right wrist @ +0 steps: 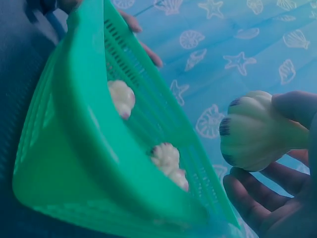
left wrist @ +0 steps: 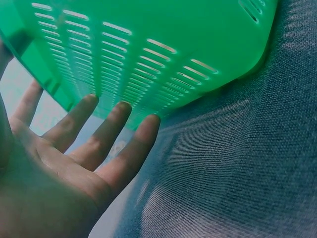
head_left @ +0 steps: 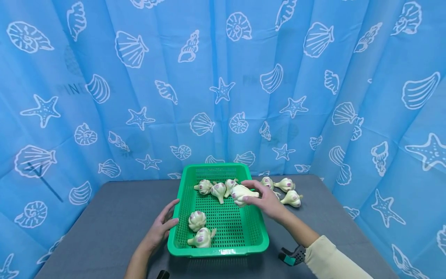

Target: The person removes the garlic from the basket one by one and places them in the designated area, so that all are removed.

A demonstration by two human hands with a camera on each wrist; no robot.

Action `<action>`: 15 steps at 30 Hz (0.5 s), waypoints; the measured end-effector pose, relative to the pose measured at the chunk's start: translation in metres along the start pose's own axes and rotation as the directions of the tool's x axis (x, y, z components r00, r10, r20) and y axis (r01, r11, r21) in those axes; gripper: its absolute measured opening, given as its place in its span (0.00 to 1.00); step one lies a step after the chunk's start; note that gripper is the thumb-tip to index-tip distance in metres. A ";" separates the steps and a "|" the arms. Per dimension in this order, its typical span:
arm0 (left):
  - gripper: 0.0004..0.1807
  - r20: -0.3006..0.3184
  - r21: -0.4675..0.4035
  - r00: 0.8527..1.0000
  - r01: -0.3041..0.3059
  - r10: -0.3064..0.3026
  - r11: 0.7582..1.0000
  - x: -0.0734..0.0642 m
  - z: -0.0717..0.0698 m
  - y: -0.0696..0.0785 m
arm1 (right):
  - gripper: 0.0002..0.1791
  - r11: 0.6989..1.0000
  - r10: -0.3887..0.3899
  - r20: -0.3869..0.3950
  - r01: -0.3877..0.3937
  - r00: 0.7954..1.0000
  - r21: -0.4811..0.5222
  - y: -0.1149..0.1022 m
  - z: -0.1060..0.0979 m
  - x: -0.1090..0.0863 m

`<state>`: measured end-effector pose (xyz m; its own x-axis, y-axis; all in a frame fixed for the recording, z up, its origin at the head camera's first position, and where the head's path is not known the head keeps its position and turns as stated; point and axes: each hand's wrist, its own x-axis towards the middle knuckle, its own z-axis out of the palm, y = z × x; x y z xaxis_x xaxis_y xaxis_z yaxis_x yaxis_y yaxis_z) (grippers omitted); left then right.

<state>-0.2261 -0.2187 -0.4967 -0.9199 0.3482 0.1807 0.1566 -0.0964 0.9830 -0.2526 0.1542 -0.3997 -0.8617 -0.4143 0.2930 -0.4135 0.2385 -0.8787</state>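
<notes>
My right hand (head_left: 265,199) holds a garlic bulb (head_left: 242,195) over the right side of a green plastic basket (head_left: 256,232). Up close in the right wrist view, thumb and fingers grip that bulb (right wrist: 257,131) around its neck end, root side facing away from the palm. Inside the basket lie several other garlic bulbs: a cluster (head_left: 218,190) toward the back and two, one of them this bulb (head_left: 197,221), at the front left. My left hand (head_left: 158,228) is at the basket's left side, its extended fingers (left wrist: 141,144) against the slotted wall (left wrist: 124,64) in the left wrist view.
More garlic bulbs (head_left: 292,198) lie on the grey cloth-covered table (head_left: 122,224), right of the basket, partly behind my right hand. A blue curtain (head_left: 223,116) with white shell prints surrounds the table's back and sides. A dark strap (head_left: 296,255) is on my right wrist.
</notes>
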 end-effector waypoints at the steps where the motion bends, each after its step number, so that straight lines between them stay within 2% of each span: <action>1: 0.36 -0.002 -0.001 1.000 0.002 -0.002 1.000 0.000 0.000 0.000 | 0.25 1.000 0.000 -0.010 0.000 1.000 0.003 0.001 -0.002 -0.001; 8: 0.35 -0.017 -0.002 1.000 0.017 -0.017 1.000 0.000 0.001 0.000 | 0.25 0.999 -0.028 -0.089 0.025 0.996 -0.041 0.010 -0.018 -0.006; 11: 0.35 -0.015 0.006 1.000 0.022 -0.022 1.000 0.000 0.001 0.000 | 0.25 0.997 -0.048 -0.107 0.041 0.993 -0.068 0.015 -0.022 -0.009; 15: 0.35 -0.004 0.003 1.000 0.012 -0.011 1.000 0.000 0.001 0.001 | 0.25 0.996 -0.037 -0.123 0.027 0.992 -0.083 0.021 -0.026 -0.014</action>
<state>-0.2254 -0.2180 -0.4960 -0.9230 0.3457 0.1692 0.1471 -0.0895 0.9851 -0.2573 0.1876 -0.4126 -0.8755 -0.3116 0.3693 -0.4593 0.2998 -0.8361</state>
